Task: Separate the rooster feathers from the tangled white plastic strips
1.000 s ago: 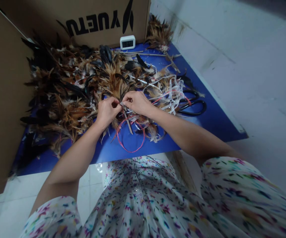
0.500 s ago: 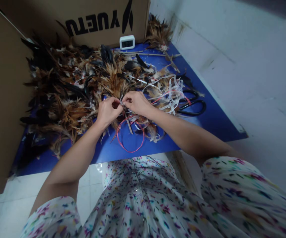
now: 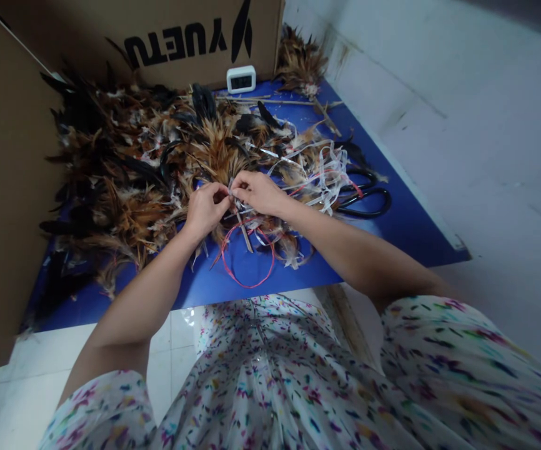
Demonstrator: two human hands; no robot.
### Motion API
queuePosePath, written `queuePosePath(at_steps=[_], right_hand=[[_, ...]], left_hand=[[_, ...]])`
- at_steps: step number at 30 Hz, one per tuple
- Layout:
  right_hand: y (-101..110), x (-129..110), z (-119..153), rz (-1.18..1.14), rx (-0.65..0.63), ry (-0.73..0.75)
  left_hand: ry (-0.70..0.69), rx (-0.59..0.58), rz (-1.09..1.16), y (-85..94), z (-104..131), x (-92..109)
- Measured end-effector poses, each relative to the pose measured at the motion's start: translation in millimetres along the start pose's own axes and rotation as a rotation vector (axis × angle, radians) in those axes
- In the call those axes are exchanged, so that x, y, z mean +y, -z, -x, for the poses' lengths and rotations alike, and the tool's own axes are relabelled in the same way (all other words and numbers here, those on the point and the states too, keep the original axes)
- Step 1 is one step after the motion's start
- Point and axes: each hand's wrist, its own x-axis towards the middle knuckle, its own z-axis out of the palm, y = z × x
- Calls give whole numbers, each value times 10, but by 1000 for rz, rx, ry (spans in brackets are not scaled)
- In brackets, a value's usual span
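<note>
My left hand (image 3: 208, 206) and my right hand (image 3: 257, 190) meet at the base of a brown feather bunch (image 3: 217, 150). Both are closed in a pinch there, fingertips almost touching. The feathers fan out beyond my hands, and a thin stick (image 3: 245, 234) comes out below them toward me. What exactly lies between the fingertips is too small to make out, though it is at the bound feather base. A loop of red string (image 3: 223, 265) lies on the blue table (image 3: 308, 278) just under the stick.
Loose brown and black feathers (image 3: 130, 206) heap over the left side. At right lie tangled white ribbon (image 3: 331, 178) and black-handled scissors (image 3: 368, 203). A small white digital clock (image 3: 241, 80) stands before a cardboard box (image 3: 177, 69). A finished-looking feather bundle (image 3: 301, 65) rests by the wall (image 3: 439, 125).
Both hands stay at the feather base with only slight finger movement. The left fingers sit slightly closer together. Nothing else has visibly moved.
</note>
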Motion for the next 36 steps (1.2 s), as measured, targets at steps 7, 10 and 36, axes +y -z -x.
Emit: queuePosePath(at_steps=[7, 10, 36], right_hand=[[27, -105, 35, -12, -3, -26], [18, -136, 39, 14, 17, -38], [-40, -87, -50, -405, 49, -287]], left_hand=[[-11, 43, -28, -32, 1, -22], [-32, 64, -26, -42, 2, -28], [-68, 127, 180, -98, 8, -84]])
